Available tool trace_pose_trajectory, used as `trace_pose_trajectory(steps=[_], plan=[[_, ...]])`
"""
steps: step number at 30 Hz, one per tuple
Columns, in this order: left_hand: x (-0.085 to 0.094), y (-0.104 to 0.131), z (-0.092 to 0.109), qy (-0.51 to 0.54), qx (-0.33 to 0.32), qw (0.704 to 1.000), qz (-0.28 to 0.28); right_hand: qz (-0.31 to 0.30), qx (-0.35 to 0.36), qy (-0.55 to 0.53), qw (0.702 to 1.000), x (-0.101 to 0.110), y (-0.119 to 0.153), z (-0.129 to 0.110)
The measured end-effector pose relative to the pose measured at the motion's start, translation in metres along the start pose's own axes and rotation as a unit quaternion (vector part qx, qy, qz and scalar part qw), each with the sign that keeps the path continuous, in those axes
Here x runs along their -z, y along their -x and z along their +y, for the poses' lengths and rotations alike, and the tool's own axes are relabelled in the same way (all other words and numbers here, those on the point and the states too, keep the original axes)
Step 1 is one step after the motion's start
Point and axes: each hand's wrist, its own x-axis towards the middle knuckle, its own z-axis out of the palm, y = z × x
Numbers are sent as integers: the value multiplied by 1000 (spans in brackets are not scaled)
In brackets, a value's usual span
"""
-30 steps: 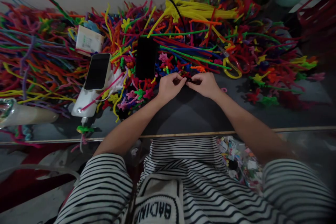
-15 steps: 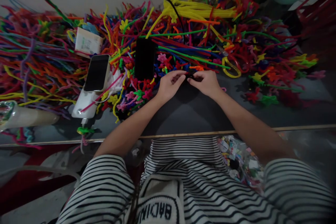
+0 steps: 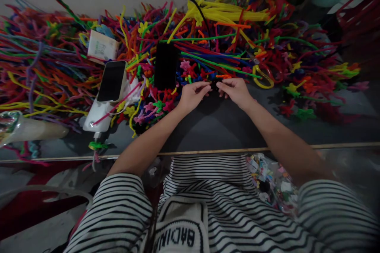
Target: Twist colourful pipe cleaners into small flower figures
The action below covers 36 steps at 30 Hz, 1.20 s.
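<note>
My left hand (image 3: 192,94) and my right hand (image 3: 236,90) face each other over the dark table, fingertips a little apart. Thumb and fingers are pinched on each hand. Between them is a small black piece (image 3: 215,83), which looks like a bent pipe cleaner; its shape is hard to make out in the dim light. Just beyond the fingers lie an orange pipe-cleaner piece (image 3: 223,76) and a pink pipe-cleaner flower (image 3: 185,65). A black phone (image 3: 165,66) rests on the pile to the left of my hands.
Heaps of coloured pipe cleaners (image 3: 53,63) cover the table's back. Yellow-handled scissors (image 3: 263,77) lie at right. On the left are a second phone (image 3: 112,82), a white power bank (image 3: 97,116), a small box (image 3: 102,45) and a drink cup (image 3: 38,131). Below the table edge (image 3: 213,151) hangs a bag of scraps (image 3: 271,178).
My fingertips have moved slightly apart, and my right hand has turned, its lower fingers now showing. The whole view has shifted a little; the things on the table stay put.
</note>
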Motion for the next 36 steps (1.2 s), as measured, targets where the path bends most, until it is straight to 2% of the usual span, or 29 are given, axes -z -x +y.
trace_pose_trajectory(steps=[3,7,13,20,26,30,36], plan=[[-1,0,2,10,3,1000,-4,-14,-7,-23,1000,-1,0,-3],[-1,-3,2,32,31,999,23,-9,-5,-44,999,0,0,-3],[-1,-8,0,66,60,995,40,30,1,-8,1000,8,-5,3],[-3,-7,-1,84,84,992,37,1,45,39,998,5,-1,7],[-4,-7,-4,93,52,994,27,-17,68,70,995,4,0,7],[-3,-6,-7,82,26,996,23,-16,99,130,986,2,4,2],[-3,-5,-5,48,7,999,6,60,165,202,963,-5,9,-2]])
